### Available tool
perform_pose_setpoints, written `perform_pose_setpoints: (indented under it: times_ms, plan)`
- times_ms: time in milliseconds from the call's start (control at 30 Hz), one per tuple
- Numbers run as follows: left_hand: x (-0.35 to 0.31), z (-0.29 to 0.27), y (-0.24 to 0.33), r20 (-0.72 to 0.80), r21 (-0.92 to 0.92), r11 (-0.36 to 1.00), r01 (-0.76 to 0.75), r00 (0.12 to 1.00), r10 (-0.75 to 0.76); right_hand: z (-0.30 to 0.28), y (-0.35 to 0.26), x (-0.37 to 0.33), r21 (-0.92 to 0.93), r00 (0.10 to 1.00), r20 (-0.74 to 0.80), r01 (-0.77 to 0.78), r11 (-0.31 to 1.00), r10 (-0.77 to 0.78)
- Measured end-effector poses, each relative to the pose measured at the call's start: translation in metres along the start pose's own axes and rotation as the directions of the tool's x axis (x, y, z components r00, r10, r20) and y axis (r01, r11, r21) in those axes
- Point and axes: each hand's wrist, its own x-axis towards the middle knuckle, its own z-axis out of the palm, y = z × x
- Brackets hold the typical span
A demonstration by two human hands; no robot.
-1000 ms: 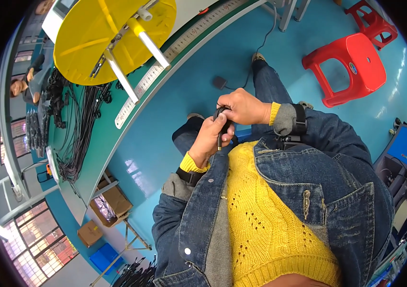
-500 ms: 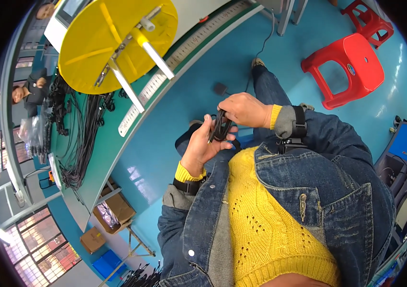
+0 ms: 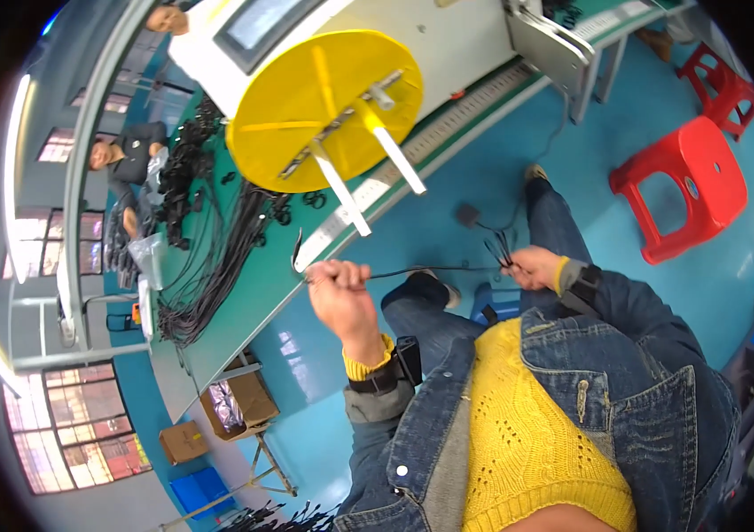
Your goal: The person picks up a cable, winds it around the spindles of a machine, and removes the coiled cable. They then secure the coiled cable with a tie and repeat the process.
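Two hands, one thin black cable stretched taut between them above the teal floor (image 3: 448, 222).
In the head view, the thin black cable (image 3: 430, 269) is held level and straight: its one end is clenched in the left hand (image 3: 339, 285), while the right hand (image 3: 532, 266) is closed around the other end, from which short black strands splay upward. The long green tabletop (image 3: 244, 293), strewn with more black cables, lies just beside the left hand.

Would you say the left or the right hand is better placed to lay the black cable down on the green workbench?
Probably the left. The left hand grips one end of the black cable right beside the edge of the green workbench, while the right hand holds the other end farther out, over the floor.
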Motion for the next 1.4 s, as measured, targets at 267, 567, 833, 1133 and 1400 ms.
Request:
perform_pose_setpoints:
  times_ms: [267,567,833,1133,1400]
  plan:
    - [0.003,-0.024,0.18,-0.028,0.503,0.376,-0.779,0.42,0.907,-0.035,-0.012,0.021,0.068,0.988,-0.145,0.07,0.995,-0.059]
    - [-0.026,0.02,0.045,0.674,0.722,-0.058,-0.69,0.68,0.288,0.066,-0.057,-0.154,-0.301,0.39,0.17,0.895,0.329,-0.905]
    - [-0.033,0.052,0.021,0.7,0.637,0.214,-0.741,0.672,0.241,0.1,-0.065,-0.206,-0.513,-0.306,0.579,0.583,-0.63,-0.755]
    - [-0.042,0.07,0.044,0.634,0.592,0.507,-0.627,0.75,0.187,0.116,-0.073,-0.21,-0.523,-0.518,0.611,0.303,-0.797,-0.599]
    - [-0.022,0.084,0.06,0.568,0.569,0.584,-0.579,0.79,0.229,0.132,-0.101,-0.213,-0.578,-0.621,0.535,0.226,-0.784,-0.573]
